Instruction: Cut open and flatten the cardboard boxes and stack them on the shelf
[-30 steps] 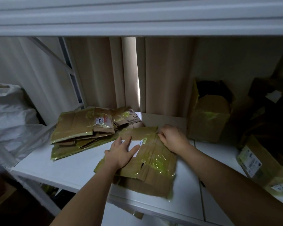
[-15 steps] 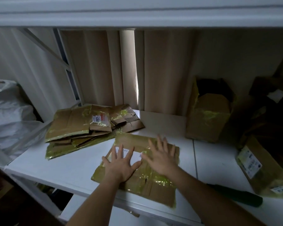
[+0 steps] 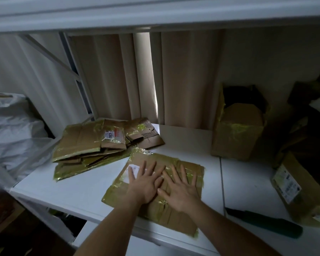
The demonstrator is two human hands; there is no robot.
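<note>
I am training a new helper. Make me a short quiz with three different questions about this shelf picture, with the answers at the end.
1. True or false: both hands press flat on the flattened box.
2. Where does the pile of flattened boxes lie from that box? A. behind it to the left; B. to its right; C. under it.
3. Fill in: the dark knife lies on the shelf to the ____ of the right hand.

Key
1. True: the left hand and the right hand lie on it with straight fingers.
2. A.
3. right.
</note>
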